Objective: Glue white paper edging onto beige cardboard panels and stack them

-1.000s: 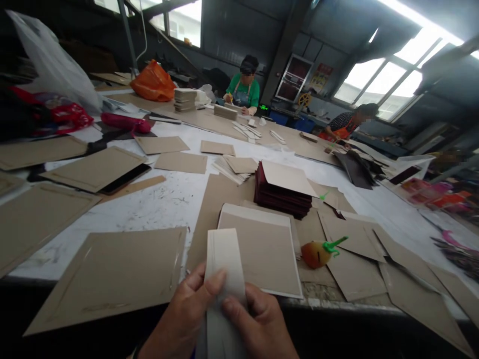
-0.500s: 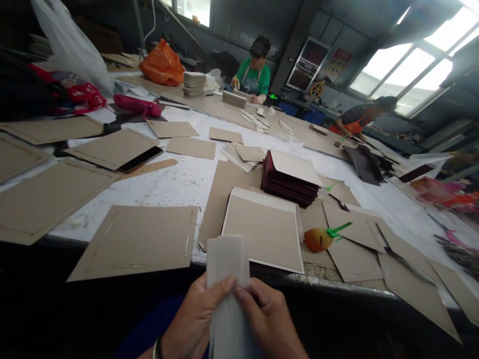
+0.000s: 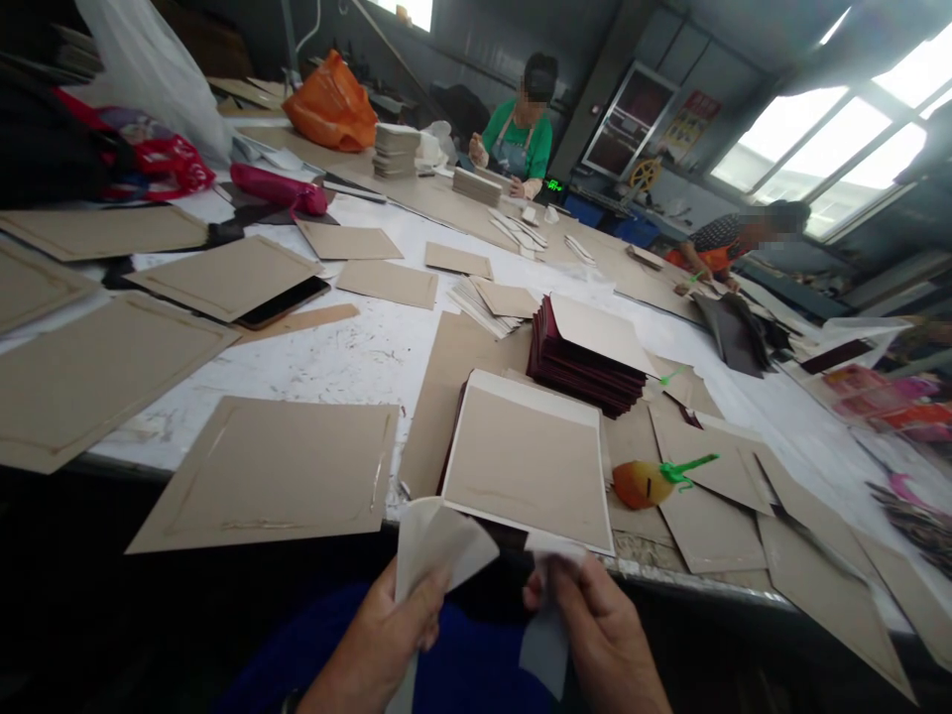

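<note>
My left hand is closed on a stack of white paper strips, which bends over at its top. My right hand pinches a single white strip pulled away from that stack. Both hands hover below the near edge of the table, over my lap. Just beyond them a brown board with a white border lies on the table. A stack of dark red covers sits behind it. An orange glue bottle with a green nozzle lies on its side to the right.
Many brown cardboard sheets are spread over the white table. A phone lies at the left. Orange and red bags sit at the far left. Two other people work at the far side.
My hands have parted: the right one drew a single strip off the stack, which now flops in my left hand. The view tilted down and my hands dropped lower.
</note>
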Demonstrator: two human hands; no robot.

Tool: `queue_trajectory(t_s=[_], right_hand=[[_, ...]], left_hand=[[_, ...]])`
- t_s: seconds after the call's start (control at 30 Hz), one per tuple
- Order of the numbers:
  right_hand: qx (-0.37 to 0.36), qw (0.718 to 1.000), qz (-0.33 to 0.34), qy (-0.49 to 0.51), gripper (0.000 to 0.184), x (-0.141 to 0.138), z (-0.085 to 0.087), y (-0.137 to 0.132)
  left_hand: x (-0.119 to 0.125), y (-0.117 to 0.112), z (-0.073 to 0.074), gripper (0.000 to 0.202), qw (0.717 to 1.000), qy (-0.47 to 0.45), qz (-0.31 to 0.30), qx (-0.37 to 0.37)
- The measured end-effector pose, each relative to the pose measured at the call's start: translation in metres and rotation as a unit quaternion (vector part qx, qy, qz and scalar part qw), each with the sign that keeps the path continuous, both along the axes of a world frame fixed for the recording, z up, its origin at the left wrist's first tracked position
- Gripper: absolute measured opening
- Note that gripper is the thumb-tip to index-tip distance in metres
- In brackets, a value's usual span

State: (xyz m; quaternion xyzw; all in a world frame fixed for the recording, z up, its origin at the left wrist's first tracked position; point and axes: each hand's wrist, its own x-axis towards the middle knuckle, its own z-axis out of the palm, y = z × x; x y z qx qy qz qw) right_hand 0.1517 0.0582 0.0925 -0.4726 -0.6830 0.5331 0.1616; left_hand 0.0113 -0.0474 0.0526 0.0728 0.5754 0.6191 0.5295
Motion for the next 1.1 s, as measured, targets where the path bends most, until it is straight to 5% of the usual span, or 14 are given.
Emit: queue_trajectory(t_s=[0.1,0.17,0.27,0.33,0.4,0.67,1.1], right_hand=[[-0.03,0.999,0.031,-0.013,0.037,-0.008,0.014,0.021],[-0.044,0.991,0.111,-0.053,0.038,-0.02,0.024,0.038],[-0.065,0.959,0.232,-0.146,0.036,-0.041,0.036,0.06],[-0.064,0.937,0.275,-0.205,0.034,-0.054,0.04,0.072],[-0.05,0.922,0.298,-0.242,0.032,-0.063,0.041,0.08],[0.007,0.902,0.337,-0.268,0.032,-0.076,0.035,0.092],[0.07,0.894,0.354,-0.266,0.031,-0.08,0.033,0.096]], left_hand=[[-0.003,-0.007,-0.011,0.029,0.99,0.128,-0.058,0.022],[-0.009,-0.01,-0.014,0.014,0.95,0.286,-0.095,0.087],[-0.024,-0.01,-0.016,0.019,0.805,0.545,-0.124,0.198],[-0.032,-0.007,-0.017,0.032,0.709,0.666,-0.11,0.204],[-0.037,-0.003,-0.019,0.039,0.66,0.723,-0.097,0.183],[-0.037,0.011,-0.026,0.05,0.674,0.716,-0.107,0.143],[-0.042,0.017,-0.028,0.051,0.652,0.739,-0.094,0.142]])
